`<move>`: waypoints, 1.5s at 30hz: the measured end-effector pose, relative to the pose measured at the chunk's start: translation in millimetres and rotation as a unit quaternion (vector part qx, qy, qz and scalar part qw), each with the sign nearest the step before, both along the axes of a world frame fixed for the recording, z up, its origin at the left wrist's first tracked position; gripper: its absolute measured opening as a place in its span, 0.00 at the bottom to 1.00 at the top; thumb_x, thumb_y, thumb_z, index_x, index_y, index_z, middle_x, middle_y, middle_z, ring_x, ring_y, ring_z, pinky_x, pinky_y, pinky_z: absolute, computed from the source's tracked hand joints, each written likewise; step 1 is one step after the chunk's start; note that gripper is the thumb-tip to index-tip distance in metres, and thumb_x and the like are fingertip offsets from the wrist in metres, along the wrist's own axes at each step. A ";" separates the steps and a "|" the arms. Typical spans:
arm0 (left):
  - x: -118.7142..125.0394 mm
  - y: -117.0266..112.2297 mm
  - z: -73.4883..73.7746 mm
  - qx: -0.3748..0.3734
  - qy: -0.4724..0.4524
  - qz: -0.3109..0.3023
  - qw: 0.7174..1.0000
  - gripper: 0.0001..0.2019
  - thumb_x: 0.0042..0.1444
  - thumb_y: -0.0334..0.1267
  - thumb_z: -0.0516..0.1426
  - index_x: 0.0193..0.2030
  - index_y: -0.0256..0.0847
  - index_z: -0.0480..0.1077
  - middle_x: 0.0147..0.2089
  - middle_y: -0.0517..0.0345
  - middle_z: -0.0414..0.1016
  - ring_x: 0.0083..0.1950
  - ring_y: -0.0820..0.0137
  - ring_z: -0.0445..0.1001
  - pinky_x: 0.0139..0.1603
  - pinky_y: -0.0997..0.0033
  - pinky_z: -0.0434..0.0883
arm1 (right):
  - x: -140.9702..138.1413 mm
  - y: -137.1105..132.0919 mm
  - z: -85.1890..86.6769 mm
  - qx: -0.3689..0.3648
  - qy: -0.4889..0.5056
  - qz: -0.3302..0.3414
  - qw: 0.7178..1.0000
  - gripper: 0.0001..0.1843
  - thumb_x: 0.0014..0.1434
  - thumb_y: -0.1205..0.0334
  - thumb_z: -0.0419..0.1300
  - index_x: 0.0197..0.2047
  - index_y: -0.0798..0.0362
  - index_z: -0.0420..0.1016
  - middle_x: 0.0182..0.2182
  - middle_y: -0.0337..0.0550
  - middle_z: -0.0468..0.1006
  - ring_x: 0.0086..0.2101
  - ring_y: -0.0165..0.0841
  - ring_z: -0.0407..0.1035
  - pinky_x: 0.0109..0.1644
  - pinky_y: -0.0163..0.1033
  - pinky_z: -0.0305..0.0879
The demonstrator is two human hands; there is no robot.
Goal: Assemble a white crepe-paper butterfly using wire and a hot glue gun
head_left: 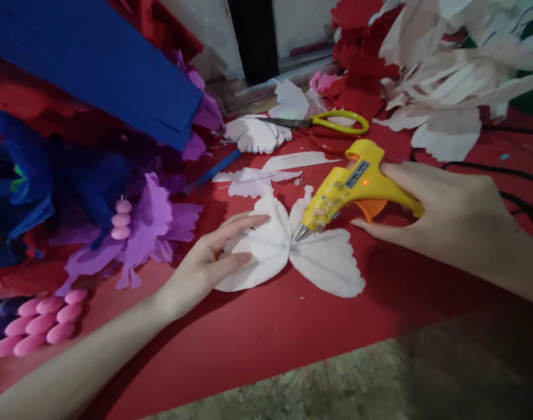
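Observation:
Several white paper petals [323, 262] lie fanned out on a red sheet [266, 338], meeting at one central point. My left hand [213, 256] rests flat on the left petals with its fingers stretched out, pressing them down. My right hand [445, 216] is wrapped round the handle of a yellow glue gun [354, 186] with an orange trigger. Its metal nozzle touches the point where the petals meet.
Yellow-handled scissors [336, 121] and more white cut petals [257, 135] lie further back. Purple and blue paper flowers [147, 227] and pink beads [42, 326] crowd the left. Large white and red paper flowers [445, 76] fill the back right. A black cord [524, 181] runs at right.

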State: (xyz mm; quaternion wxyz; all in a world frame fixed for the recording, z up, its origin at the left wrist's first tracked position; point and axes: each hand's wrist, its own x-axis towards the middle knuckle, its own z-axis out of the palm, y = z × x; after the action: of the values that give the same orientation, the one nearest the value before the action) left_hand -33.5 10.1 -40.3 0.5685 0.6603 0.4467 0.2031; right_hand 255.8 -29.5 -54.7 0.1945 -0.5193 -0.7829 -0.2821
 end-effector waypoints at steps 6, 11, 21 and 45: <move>-0.1 -1.6 -0.2 0.004 -0.006 -0.003 1.000 0.21 0.50 0.36 0.58 0.53 0.46 0.71 0.61 0.61 0.67 0.64 0.59 0.61 0.65 0.63 0.56 | 0.8 0.4 3.8 -0.007 -0.002 0.009 1.000 0.29 0.64 0.41 0.43 0.41 0.62 0.67 0.30 0.43 0.72 0.29 0.27 0.69 0.24 0.31 0.58; 0.8 -1.4 -0.9 0.004 -0.018 0.002 1.000 0.20 0.50 0.34 0.58 0.52 0.48 0.72 0.60 0.64 0.69 0.66 0.60 0.58 0.67 0.63 0.53 | 0.5 -0.1 4.9 -0.010 -0.003 0.009 1.000 0.30 0.64 0.41 0.40 0.42 0.61 0.67 0.29 0.43 0.71 0.28 0.27 0.68 0.23 0.31 0.55; -1.2 -0.2 -2.7 0.014 -0.017 0.003 1.000 0.19 0.51 0.33 0.59 0.51 0.51 0.73 0.59 0.67 0.70 0.66 0.62 0.58 0.67 0.64 0.53 | 2.3 -1.4 1.9 -0.031 0.010 0.002 0.999 0.33 0.64 0.37 0.39 0.44 0.61 0.67 0.31 0.44 0.72 0.30 0.28 0.68 0.25 0.32 0.54; 0.1 0.4 -2.8 0.017 0.000 0.002 1.000 0.20 0.51 0.34 0.58 0.52 0.47 0.71 0.58 0.62 0.70 0.61 0.62 0.65 0.61 0.67 0.60 | 10.8 -3.7 23.0 -0.175 0.144 -0.153 0.962 0.43 0.51 0.23 0.40 0.47 0.53 0.70 0.33 0.43 0.71 0.37 0.30 0.66 0.35 0.37 0.57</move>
State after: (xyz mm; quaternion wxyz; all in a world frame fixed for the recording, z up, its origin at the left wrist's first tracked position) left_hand -33.5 10.5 -43.1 0.5565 0.6693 0.4445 0.2116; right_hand 266.6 -33.2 -31.8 0.1657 -0.6942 -0.6947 -0.0900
